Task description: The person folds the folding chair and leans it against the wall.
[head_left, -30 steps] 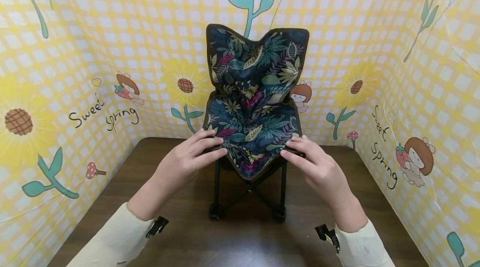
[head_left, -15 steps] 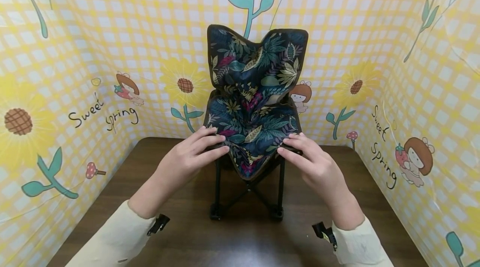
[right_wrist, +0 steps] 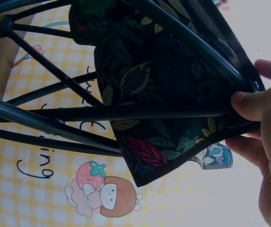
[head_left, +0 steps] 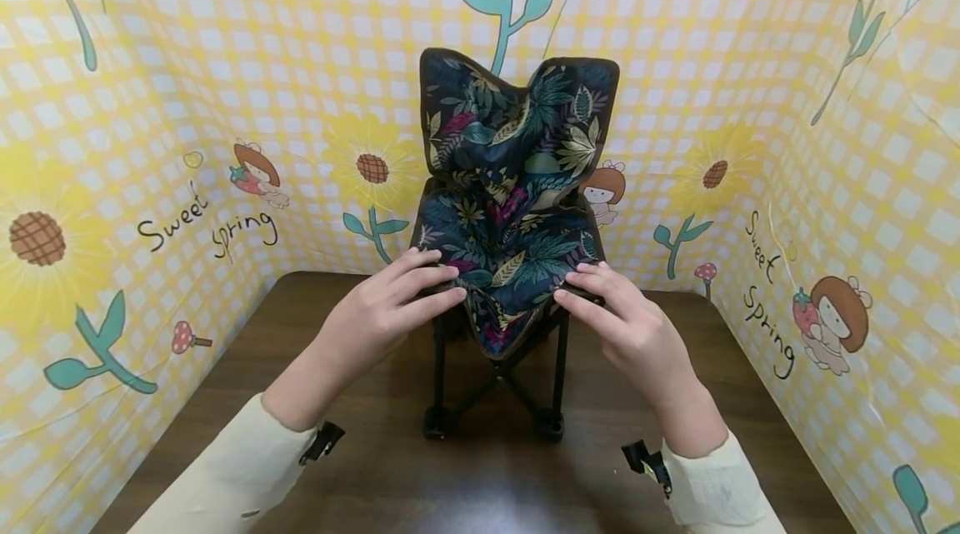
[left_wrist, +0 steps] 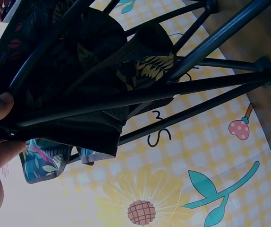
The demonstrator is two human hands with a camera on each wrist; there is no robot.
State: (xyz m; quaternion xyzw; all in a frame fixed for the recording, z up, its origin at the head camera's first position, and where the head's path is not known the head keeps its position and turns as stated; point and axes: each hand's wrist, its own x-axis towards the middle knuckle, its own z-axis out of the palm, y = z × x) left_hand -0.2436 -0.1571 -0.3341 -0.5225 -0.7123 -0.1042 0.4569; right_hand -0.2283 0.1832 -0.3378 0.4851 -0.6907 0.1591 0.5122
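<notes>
A small folding chair (head_left: pixel 510 267) with dark leaf-print fabric and black legs stands upright, its seat sagging to a point at the front. My left hand (head_left: pixel 378 309) grips the seat's front left corner, fingers on top. In the left wrist view its thumb (left_wrist: pixel 2 105) presses the corner from beneath, where the leg tubes (left_wrist: pixel 140 94) meet the fabric. On the front right corner, my right hand (head_left: pixel 637 330) holds on the same way. The right wrist view shows its thumb (right_wrist: pixel 249 105) under that corner, beside a leg tube (right_wrist: pixel 173 112). The palms are hidden from the head view.
The chair's feet (head_left: pixel 550 424) rest on a dark brown wooden table (head_left: pixel 337 434). Yellow checked cloth (head_left: pixel 300 59) printed with flowers and cartoon figures rises behind the table and along both sides. Black clips (head_left: pixel 322 442) sit at both cream sleeves.
Both hands have shifted slightly inward, toward each other. The chair's front feet have come a little closer together. The grip on both corners looks the same.
</notes>
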